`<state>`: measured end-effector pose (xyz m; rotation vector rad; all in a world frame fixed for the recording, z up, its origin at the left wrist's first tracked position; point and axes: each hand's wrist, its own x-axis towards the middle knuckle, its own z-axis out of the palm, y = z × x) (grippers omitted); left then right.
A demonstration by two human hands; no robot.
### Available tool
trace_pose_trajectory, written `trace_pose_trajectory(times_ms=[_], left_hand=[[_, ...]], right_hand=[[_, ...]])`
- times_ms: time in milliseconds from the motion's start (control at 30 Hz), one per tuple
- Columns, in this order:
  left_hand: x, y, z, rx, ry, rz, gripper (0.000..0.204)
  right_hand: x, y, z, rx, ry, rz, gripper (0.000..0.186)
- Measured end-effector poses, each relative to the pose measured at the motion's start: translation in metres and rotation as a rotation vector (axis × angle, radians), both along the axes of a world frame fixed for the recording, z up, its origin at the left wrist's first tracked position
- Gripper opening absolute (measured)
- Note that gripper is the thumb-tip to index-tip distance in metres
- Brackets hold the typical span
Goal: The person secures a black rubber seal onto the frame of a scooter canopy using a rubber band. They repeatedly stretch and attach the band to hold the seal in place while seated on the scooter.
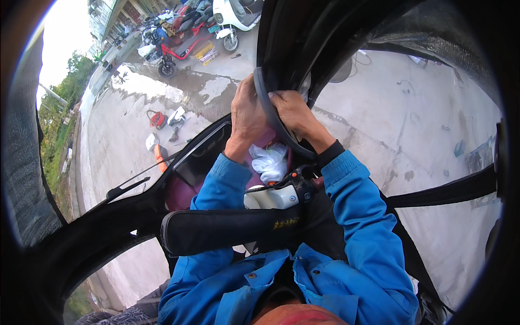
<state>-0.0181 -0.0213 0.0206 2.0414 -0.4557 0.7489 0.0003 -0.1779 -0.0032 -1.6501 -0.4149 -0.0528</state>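
A curved black rubber strip (264, 99) runs down beside a dark frame (279, 49) at the upper middle. My left hand (245, 111) grips the strip from its left side, fingertips curled behind it. My right hand (292, 116) holds it from the right, fingers bent and thumb against it near the frame. Below them, a white plastic bag (269, 161) lies in a pink compartment. Handlebar controls (306, 187) with a white housing (271, 197) sit lower, behind a black padded bar (227, 232) that crosses between my blue-sleeved arms.
A dark cab frame (97, 227) and a black strap (439, 187) surround me. On the concrete outside are parked scooters (230, 24), a red object (157, 120), orange and white parts (161, 157) and a puddle (146, 86). Greenery (54, 146) lines the left edge.
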Motion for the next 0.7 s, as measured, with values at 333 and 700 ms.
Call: trace_pose_trajectory(times_ms=[333, 700], left_hand=[[0.014, 0.008, -0.013, -0.029, 0.025, -0.042, 0.052], [0.013, 0.009, -0.015, 0.047, 0.026, 0.056, 0.050]], right_hand=[[0.004, 0.012, -0.012, 0.354, 0.220, 0.151, 0.040], [0.000, 0.028, -0.012, 0.650, 0.288, 0.198, 0.034]])
